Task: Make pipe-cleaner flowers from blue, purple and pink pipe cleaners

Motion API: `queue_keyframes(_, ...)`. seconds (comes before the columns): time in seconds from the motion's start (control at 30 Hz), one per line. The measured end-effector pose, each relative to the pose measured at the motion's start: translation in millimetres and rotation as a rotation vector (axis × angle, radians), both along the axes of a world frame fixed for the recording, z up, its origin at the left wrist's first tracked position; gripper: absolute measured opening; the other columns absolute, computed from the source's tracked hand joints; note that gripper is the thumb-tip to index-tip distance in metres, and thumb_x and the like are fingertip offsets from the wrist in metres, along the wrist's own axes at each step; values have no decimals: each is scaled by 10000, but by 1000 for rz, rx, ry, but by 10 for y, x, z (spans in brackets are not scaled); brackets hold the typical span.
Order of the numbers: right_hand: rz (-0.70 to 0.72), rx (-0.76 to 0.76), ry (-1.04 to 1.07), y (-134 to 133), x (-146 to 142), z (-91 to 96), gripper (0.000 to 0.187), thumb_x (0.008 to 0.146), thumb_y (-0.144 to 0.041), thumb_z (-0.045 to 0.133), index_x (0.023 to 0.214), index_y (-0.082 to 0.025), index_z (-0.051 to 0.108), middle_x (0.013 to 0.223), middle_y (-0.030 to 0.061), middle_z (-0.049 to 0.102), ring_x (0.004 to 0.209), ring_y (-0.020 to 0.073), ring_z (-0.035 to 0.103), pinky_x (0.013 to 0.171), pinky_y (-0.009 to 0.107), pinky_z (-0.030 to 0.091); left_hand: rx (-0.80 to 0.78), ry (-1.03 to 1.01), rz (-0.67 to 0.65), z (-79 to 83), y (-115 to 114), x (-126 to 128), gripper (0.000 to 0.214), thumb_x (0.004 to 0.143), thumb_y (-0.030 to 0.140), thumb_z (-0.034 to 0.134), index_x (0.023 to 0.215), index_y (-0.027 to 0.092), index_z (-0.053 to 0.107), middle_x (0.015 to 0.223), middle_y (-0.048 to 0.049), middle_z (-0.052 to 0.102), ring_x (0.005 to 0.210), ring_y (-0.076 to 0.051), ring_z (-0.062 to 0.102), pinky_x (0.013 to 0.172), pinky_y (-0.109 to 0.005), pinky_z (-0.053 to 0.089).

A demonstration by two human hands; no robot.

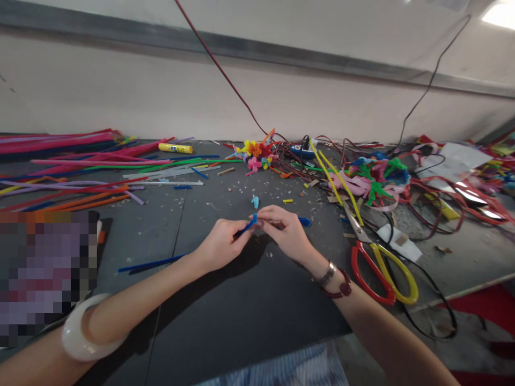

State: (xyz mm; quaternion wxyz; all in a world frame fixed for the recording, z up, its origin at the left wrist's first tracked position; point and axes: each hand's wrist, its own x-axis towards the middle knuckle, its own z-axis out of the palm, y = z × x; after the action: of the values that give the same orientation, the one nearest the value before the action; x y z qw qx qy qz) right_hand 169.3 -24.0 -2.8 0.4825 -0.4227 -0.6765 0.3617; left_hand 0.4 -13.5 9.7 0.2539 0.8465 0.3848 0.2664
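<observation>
My left hand and my right hand meet above the dark grey table, both pinching a blue pipe cleaner. Its fingertips-hidden middle looks twisted, though my fingers cover most of it. A long blue stem runs from my left hand toward the lower left, and a short blue end sticks out past my right hand. I cannot tell whether these are one piece. A small light blue piece lies on the table just beyond my hands.
Several long pipe cleaners lie at the far left, near a yellow glue stick. Pipe-cleaner flowers, tangled red wires and a power strip lie ahead. Red-and-yellow-handled scissors lie to the right. A pixelated patch covers the left.
</observation>
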Motion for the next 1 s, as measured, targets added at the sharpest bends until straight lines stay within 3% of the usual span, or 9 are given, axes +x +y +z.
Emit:
queue_keyframes(0.17,45,59,-24,-38,-17,57,156,768,-211,588,911,-228,647,915,39,627,852,151,586,724,284,484,-16,33,-27,7,9,-4,286,853,226,399,630,124,547,505,49,396,471,-77,335,462,-189,265)
queue_keyframes(0.4,11,196,-149,-36,-20,110,75,811,-192,529,763,-194,587,784,18,586,751,126,543,690,249,437,7,52,-79,21,-37,19,257,852,255,435,649,142,543,522,37,466,472,-86,398,476,-198,296)
queue_keyframes(0.53,-50,216,-237,-34,-7,106,121,848,-204,444,755,-182,519,727,10,516,670,118,497,638,238,415,120,-11,25,61,-30,2,144,848,231,462,877,144,572,714,-16,603,597,-117,524,555,-206,373)
queue_keyframes(0.63,-73,240,-313,-31,7,79,127,859,-202,410,770,-173,496,706,8,494,641,120,482,623,245,409,237,-80,40,91,-15,-16,133,838,183,476,903,143,584,809,-37,621,717,-131,568,656,-215,407)
queue_keyframes(0.77,-86,341,-459,-30,25,57,98,860,-185,418,854,-154,511,789,56,538,740,160,501,693,291,427,273,-66,19,91,-6,-21,133,825,150,475,827,130,607,736,-29,606,677,-125,568,630,-212,412)
queue_keyframes(1.0,44,424,-717,-7,77,48,188,912,-172,334,955,-115,508,916,109,568,893,202,478,800,337,422,253,84,-36,79,-3,-36,151,818,146,459,810,141,610,736,-34,612,670,-141,568,612,-227,413)
